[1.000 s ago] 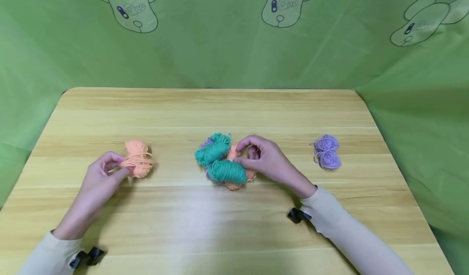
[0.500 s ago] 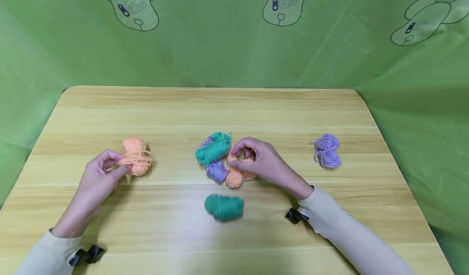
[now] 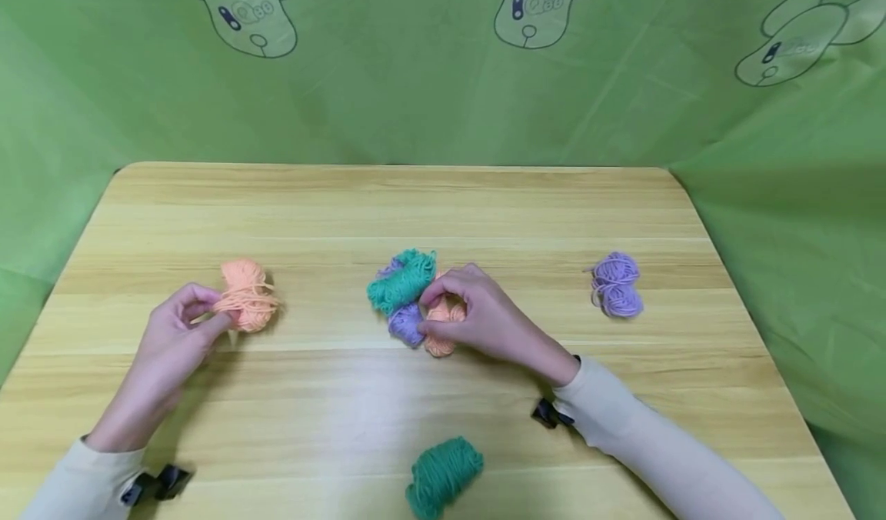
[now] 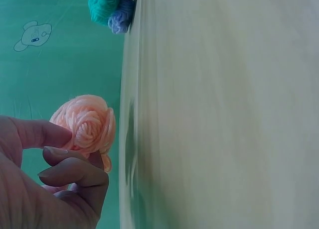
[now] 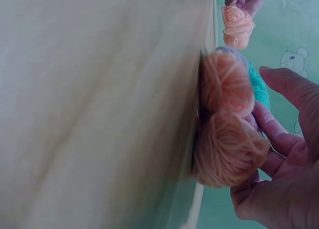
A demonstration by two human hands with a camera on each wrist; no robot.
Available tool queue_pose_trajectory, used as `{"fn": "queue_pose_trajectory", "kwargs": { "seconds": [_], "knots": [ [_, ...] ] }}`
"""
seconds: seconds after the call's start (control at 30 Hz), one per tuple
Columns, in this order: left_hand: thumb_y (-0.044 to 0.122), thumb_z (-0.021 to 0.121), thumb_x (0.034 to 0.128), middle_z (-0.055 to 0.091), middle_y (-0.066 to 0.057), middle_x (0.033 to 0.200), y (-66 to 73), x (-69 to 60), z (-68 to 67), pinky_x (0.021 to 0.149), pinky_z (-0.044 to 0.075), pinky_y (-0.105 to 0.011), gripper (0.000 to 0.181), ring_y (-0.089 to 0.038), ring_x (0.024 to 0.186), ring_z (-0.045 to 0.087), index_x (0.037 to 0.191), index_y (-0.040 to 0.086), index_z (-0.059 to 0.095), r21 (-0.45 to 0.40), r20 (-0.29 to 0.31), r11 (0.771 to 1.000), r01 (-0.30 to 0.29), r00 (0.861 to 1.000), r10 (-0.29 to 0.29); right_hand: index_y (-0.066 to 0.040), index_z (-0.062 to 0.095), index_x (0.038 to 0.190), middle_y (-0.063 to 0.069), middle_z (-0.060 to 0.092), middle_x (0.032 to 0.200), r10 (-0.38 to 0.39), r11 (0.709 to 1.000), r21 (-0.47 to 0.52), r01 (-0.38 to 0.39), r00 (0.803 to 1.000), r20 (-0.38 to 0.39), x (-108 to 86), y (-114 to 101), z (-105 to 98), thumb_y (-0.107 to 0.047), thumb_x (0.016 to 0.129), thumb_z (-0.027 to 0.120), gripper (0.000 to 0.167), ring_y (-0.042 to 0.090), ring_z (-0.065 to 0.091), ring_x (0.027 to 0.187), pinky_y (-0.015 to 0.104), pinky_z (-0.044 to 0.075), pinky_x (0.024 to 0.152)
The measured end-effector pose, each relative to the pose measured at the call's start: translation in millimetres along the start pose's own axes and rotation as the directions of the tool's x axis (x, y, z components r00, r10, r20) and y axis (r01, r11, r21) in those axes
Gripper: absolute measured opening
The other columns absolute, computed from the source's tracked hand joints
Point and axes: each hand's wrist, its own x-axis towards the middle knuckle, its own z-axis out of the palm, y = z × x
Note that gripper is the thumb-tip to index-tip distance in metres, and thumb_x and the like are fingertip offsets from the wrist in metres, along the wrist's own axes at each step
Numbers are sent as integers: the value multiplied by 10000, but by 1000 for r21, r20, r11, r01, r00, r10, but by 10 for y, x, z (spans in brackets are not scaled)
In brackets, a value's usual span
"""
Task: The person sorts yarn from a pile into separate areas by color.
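My left hand [image 3: 176,335] pinches a peach yarn skein [image 3: 245,297] by its near side at the left of the table; the left wrist view shows thumb and fingers on this peach yarn [image 4: 87,124]. At mid-table my right hand [image 3: 477,312] hovers over a heap, its thumb apart from its fingers. Beneath and beside it lie a peach yarn skein [image 3: 439,339], a purple yarn ball [image 3: 406,325] and a teal yarn skein [image 3: 403,283]. In the right wrist view, peach yarn balls [image 5: 229,149] stand before the fingers, partly hiding whether they touch.
Another teal yarn skein [image 3: 444,478] lies near the front edge of the wooden table [image 3: 311,428]. A purple yarn skein [image 3: 617,285] lies to the right. Green printed cloth [image 3: 415,105] hangs behind and beside the table.
One teal skein has come off the heap and rolled toward the front edge, uncovering purple and peach yarn. My right hand has shifted slightly left; my left hand and its skein also drift left.
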Motion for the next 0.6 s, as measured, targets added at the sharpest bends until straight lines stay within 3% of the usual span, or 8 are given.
{"fn": "queue_pose_trajectory", "kwargs": {
  "seconds": [0.33,0.6],
  "knots": [
    [-3,700,1017,696,122,995,-23,-14,-59,458,428,-229,178,-60,555,503,1107,122,611,-78,2,997,26,1000,-26,-176,794,1104,-79,747,1106,24,1000,-21,-23,999,42,-12,-39,74,-298,862,966,321,177,514,1046,388,496,826],
    [-28,699,1009,700,108,977,-49,-25,-116,440,412,-228,193,-63,534,491,1099,120,613,-131,-4,991,28,1000,-29,-204,781,1132,-124,733,1096,44,997,-68,-40,997,56,-15,-75,97,-330,859,959,350,163,517,1091,407,466,890]
  ]
}}
